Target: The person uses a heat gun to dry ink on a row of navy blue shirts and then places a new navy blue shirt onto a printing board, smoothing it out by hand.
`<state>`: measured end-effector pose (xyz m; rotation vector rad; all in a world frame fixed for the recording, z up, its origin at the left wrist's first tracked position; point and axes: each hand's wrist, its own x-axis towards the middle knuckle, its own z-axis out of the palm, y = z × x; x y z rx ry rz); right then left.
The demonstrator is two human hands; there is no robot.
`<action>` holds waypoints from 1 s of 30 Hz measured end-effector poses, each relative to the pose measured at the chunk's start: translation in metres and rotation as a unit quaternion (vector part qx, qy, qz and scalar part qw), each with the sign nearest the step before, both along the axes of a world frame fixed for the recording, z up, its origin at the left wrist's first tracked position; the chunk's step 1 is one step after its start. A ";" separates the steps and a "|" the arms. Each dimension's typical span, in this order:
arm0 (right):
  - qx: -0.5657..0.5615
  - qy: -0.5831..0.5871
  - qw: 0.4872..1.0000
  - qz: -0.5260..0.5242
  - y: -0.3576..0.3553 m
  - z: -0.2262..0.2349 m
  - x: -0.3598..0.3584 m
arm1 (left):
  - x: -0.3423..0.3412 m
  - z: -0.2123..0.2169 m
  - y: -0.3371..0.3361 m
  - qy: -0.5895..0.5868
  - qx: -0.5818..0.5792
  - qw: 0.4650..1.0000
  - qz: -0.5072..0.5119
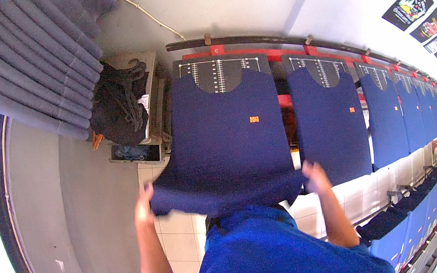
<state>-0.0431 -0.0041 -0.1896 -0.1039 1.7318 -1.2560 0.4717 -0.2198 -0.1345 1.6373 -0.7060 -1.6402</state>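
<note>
A long row of dark blue shirts (391,109) is running off to the right of the frame, while the left hand (143,204) and right hand (315,175) are gripping the hem corners of the centre-frame shirt (225,141), stretching it flat over its black board (218,73)

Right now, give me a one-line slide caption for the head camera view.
Both hands, left hand and right hand, grip the hem of a navy shirt on a printing board.
</note>
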 end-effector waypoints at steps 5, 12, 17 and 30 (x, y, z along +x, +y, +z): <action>-0.399 -0.045 0.912 -0.088 -0.236 0.224 -0.053 | -0.128 0.185 -0.193 0.072 -0.266 0.961 0.004; -0.485 0.075 0.870 -0.038 -0.234 0.369 -0.061 | -0.105 0.314 -0.214 0.241 -0.329 0.910 -0.081; -0.381 0.114 0.907 -0.137 -0.143 0.352 -0.015 | -0.040 0.279 -0.098 0.012 -0.412 0.910 0.050; -0.125 0.087 0.988 0.021 -0.006 0.030 0.002 | -0.012 -0.008 0.005 0.004 -0.077 0.987 -0.143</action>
